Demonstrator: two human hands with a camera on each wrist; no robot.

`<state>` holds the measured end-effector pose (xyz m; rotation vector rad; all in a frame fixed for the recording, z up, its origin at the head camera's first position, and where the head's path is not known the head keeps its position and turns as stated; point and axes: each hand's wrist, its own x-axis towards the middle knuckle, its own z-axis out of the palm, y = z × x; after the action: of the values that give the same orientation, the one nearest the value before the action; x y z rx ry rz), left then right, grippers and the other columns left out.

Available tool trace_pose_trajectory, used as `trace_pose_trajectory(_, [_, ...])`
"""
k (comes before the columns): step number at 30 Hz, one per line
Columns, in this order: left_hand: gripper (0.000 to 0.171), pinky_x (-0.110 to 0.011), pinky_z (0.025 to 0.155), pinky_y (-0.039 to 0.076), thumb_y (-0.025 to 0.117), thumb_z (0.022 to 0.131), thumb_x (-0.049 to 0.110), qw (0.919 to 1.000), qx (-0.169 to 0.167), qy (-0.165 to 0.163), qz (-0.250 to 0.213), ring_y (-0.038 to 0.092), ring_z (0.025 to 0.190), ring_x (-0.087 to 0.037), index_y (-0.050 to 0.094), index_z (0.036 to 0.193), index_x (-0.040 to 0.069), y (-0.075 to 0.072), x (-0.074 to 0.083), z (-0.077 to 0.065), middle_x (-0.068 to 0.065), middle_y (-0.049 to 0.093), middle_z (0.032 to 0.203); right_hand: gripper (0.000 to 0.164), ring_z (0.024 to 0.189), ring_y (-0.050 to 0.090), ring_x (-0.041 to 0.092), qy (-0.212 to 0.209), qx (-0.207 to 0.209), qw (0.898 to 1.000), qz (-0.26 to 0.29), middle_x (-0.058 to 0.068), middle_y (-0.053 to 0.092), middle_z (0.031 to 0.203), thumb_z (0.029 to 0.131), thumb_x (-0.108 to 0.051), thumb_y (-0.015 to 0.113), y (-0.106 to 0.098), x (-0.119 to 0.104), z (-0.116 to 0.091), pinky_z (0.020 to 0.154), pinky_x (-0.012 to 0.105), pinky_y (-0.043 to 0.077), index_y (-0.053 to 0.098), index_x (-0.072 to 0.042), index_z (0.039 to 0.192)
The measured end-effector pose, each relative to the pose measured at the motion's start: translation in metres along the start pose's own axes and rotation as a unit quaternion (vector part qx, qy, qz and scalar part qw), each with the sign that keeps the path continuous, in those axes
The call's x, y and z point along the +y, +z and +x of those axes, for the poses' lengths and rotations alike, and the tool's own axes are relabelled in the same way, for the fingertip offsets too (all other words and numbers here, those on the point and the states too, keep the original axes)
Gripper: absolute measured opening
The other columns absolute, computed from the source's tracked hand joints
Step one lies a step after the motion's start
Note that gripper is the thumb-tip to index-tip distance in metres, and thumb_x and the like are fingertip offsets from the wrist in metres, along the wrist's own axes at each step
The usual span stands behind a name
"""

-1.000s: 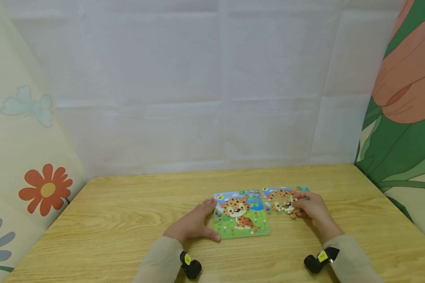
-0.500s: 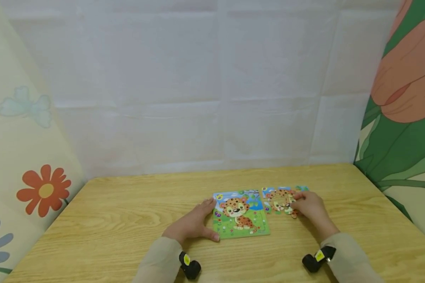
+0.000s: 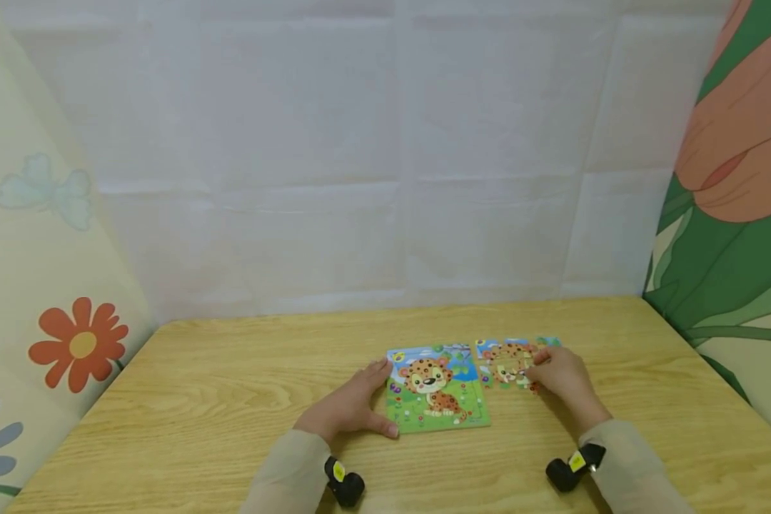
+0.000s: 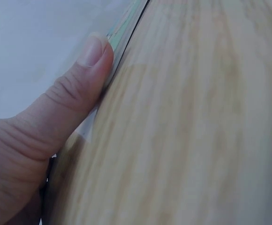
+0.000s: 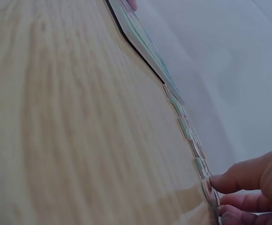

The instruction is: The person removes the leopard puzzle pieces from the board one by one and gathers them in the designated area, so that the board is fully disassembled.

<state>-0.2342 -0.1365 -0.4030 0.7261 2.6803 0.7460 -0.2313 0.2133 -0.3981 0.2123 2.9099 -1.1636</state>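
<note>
**On a wood-grain table [image 3: 231, 385], a picture board [image 3: 433, 392] beside a partial jigsaw [image 3: 504, 357]**

A creased white cloth [image 3: 398, 157] hangs behind the picture board, flanked by a flower panel [image 3: 82, 344] well off to its left and a tulip panel [image 3: 739, 164] well off to its right. From my distant post I see a spotted cub sitting on green grass across the board, which lies flat on the table. Just right of the board's far half lies the jigsaw — a smaller stretch of cut pieces showing the same cub's face.

The left hand [image 3: 347, 407] is spread along the board's left edge, its thumb against the near left corner and its fingers extended toward the far one. The right hand [image 3: 568, 378], right of the board, has its fingers bent and pinches a puzzle piece [image 5: 207, 190] at the jigsaw's right side; my wrist view shows the thumb on its edge — the print there is too blurred for me to read. Pale sleeves [image 3: 289, 471] reach in from the board's near side, a black wrist camera [image 3: 345, 482] at each cuff.
</note>
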Motion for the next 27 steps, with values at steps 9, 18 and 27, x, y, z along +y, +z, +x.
trace_pose_trajectory(9, [0.114, -0.05, 0.114, 0.011, 0.081, 0.061, 0.044, 0.9999, -0.001, 0.006, -0.011, 0.009, 0.141, -0.036, 0.019, 0.146, 0.0, 0.0005, 0.0003, -0.0008, -0.016, 0.013, 0.154, 0.031, 0.084, 0.059, 0.03, 0.0, 0.017, 1.0, 0.007, 0.021, 0.064, 0.096, 0.083, -0.019, 0.061, -0.0012, 0.0031, -0.0018, 0.073, 0.043, 0.05, 0.061, 0.007, 0.099])
trace_pose_trajectory(18, [0.113, -0.05, 0.115, 0.012, 0.081, 0.062, 0.044, 1.0, -0.002, 0.004, -0.009, 0.009, 0.141, -0.035, 0.019, 0.146, 0.0, 0.0009, 0.0, -0.0008, -0.015, 0.012, 0.154, 0.038, 0.076, 0.053, 0.02, 0.017, 0.04, 0.994, 0.098, 0.014, 0.06, 0.092, 0.092, -0.03, 0.053, 0.0007, 0.007, -0.0014, 0.06, 0.026, 0.047, 0.058, 0.004, 0.109])
trace_pose_trajectory(27, [0.113, -0.05, 0.115, 0.011, 0.081, 0.062, 0.043, 0.9999, -0.001, 0.006, -0.008, 0.009, 0.141, -0.035, 0.019, 0.146, 0.0, 0.0002, -0.0013, -0.001, -0.015, 0.013, 0.154, 0.032, 0.053, 0.041, 0.008, 0.008, 0.049, 0.96, 0.274, 0.0, 0.047, 0.067, 0.093, -0.022, 0.055, 0.008, -0.0025, -0.001, 0.048, 0.022, 0.042, 0.055, 0.005, 0.11])
